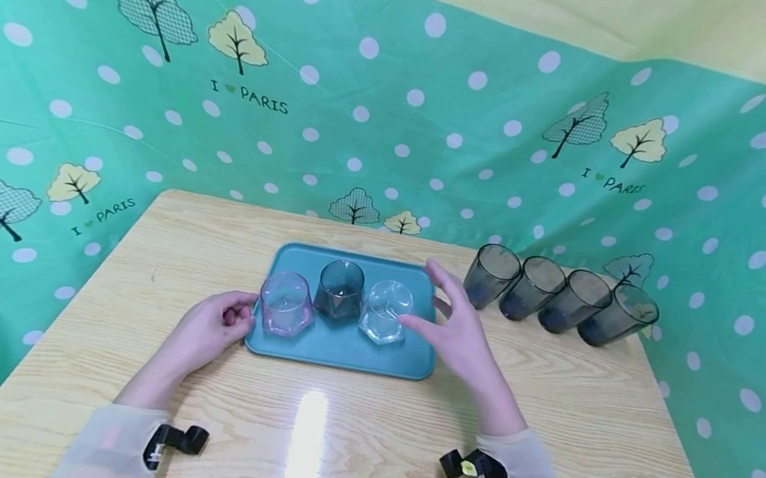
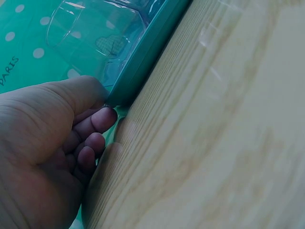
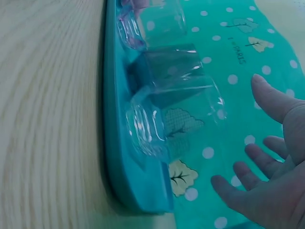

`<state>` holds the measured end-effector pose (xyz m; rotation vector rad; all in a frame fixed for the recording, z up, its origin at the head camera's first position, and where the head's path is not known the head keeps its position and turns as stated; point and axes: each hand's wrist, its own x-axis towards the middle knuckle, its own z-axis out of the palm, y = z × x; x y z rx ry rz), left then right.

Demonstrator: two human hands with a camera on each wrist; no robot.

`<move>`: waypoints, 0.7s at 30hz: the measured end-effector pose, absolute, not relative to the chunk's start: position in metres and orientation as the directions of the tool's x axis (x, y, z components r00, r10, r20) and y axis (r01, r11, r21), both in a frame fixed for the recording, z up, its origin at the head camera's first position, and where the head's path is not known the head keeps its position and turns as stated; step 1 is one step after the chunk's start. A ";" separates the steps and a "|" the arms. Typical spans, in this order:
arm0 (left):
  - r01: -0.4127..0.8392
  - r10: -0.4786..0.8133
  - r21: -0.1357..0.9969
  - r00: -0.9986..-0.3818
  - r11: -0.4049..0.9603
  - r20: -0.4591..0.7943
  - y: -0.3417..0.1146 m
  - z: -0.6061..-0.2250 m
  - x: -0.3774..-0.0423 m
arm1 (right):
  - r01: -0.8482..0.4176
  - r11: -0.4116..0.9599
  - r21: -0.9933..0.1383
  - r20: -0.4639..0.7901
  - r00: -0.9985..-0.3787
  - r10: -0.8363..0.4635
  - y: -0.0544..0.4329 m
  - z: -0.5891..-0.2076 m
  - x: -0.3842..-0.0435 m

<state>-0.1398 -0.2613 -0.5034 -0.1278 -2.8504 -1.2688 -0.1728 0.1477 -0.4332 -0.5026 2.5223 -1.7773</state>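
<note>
A blue tray [image 1: 336, 354] lies on the table with three glasses on it. The pink-tinted glass [image 1: 286, 307] stands at the left, the dark grey glass [image 1: 340, 295] in the middle and the clear glass [image 1: 384, 318] at the right. My left hand [image 1: 217, 330] pinches the tray's left edge between thumb and curled fingers, as the left wrist view shows at the tray's corner [image 2: 125, 90]. Over the tray's right side, my right hand [image 1: 455, 328] is spread beside the clear glass, thumb overlapping it in the head view. In the right wrist view a gap separates the fingers [image 3: 248, 176] from that glass.
Several tall dark tumblers [image 1: 532, 288] stand in a row at the table's back right, just beyond my right hand. A green polka-dot cloth [image 1: 397, 142] hangs behind and around the wooden table [image 1: 250, 434].
</note>
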 end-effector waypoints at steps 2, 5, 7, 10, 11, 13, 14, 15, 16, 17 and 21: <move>0.084 0.069 0.740 -0.996 0.667 0.051 -0.261 -0.504 -0.140 | -0.249 0.312 -0.917 0.164 -0.947 -0.275 0.143 -0.436 -0.174; 0.085 0.071 0.736 -0.996 0.671 0.050 -0.261 -0.504 -0.141 | -0.238 0.329 -0.914 0.145 -0.948 -0.284 0.137 -0.440 -0.176; 0.084 0.070 0.733 -0.996 0.675 0.049 -0.262 -0.505 -0.141 | -0.218 0.339 -0.915 0.121 -0.951 -0.286 0.134 -0.442 -0.176; 0.081 0.069 0.733 -0.997 0.675 0.047 -0.262 -0.505 -0.140 | -0.191 0.349 -0.917 0.089 -0.953 -0.288 0.130 -0.446 -0.177; 0.080 0.069 0.734 -0.997 0.675 0.046 -0.262 -0.505 -0.140 | -0.186 0.352 -0.917 0.082 -0.954 -0.289 0.129 -0.448 -0.177; 0.079 0.068 0.735 -0.997 0.674 0.044 -0.262 -0.505 -0.140 | -0.173 0.354 -0.919 0.068 -0.955 -0.288 0.127 -0.450 -0.177; 0.078 0.068 0.735 -0.997 0.673 0.044 -0.262 -0.505 -0.140 | -0.168 0.354 -0.920 0.063 -0.955 -0.289 0.126 -0.451 -0.177; 0.078 0.067 0.736 -0.997 0.673 0.043 -0.262 -0.505 -0.141 | -0.160 0.354 -0.921 0.056 -0.956 -0.287 0.126 -0.452 -0.177; 0.077 0.067 0.736 -0.997 0.672 0.043 -0.262 -0.505 -0.141 | -0.153 0.351 -0.924 0.049 -0.957 -0.287 0.125 -0.453 -0.177; 0.078 0.067 0.737 -0.997 0.672 0.044 -0.262 -0.506 -0.141 | -0.147 0.346 -0.927 0.044 -0.957 -0.288 0.125 -0.453 -0.177; 0.083 0.067 0.740 -0.996 0.667 0.051 -0.262 -0.506 -0.141 | -0.121 0.320 -0.940 0.024 -0.957 -0.290 0.124 -0.458 -0.178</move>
